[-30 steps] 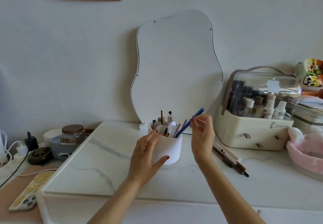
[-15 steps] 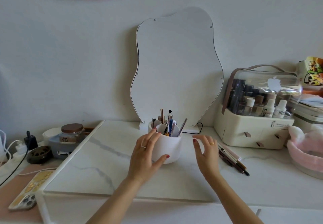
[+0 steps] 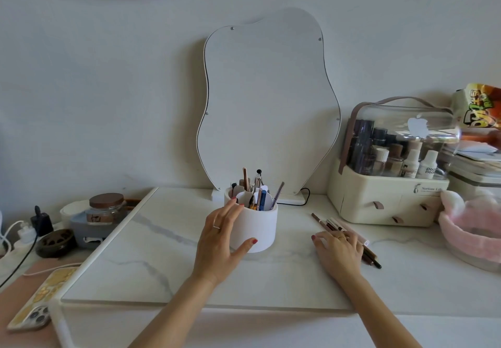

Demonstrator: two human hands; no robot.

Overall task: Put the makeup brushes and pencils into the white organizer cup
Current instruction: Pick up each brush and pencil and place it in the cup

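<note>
One white organizer cup [image 3: 253,229] stands upright on the marble table [image 3: 168,252], in front of a single wavy-edged mirror [image 3: 267,103]. Roughly ten brushes and pencils stand in its compartments; an exact count is not possible where they overlap. Most point near 12 o'clock, long axes close to vertical. A blue pencil [image 3: 262,199] stands almost straight up, and a grey-handled one [image 3: 277,195] tilts toward 1 o'clock over the rim.

The left hand [image 3: 221,242] is at the cup's 9 o'clock side, fingers spread wide and fairly straight against the wall, fingertips near the rim, thumb against the lower front.

At about 3 o'clock from the cup, well apart from it, lies one loose bunch of pencils [image 3: 349,235] flat on the table. About six or seven show, though the hand covers the middle. Their long axes run diagonally, far ends toward 10 o'clock and near ends toward 4 o'clock; one dark tip [image 3: 377,265] pokes out nearest the camera. The right hand [image 3: 339,250] rests palm down on this bunch, fingers loosely extended; whether any pencil is pinched underneath I cannot tell.

Beyond the bunch, toward 2 o'clock from the cup, one cream cosmetics case [image 3: 387,198] with a clear lid holds several bottles. One phone [image 3: 38,301] lies at the table's 8 o'clock corner, and one brown-lidded jar [image 3: 106,208] stands at 9 o'clock.
</note>
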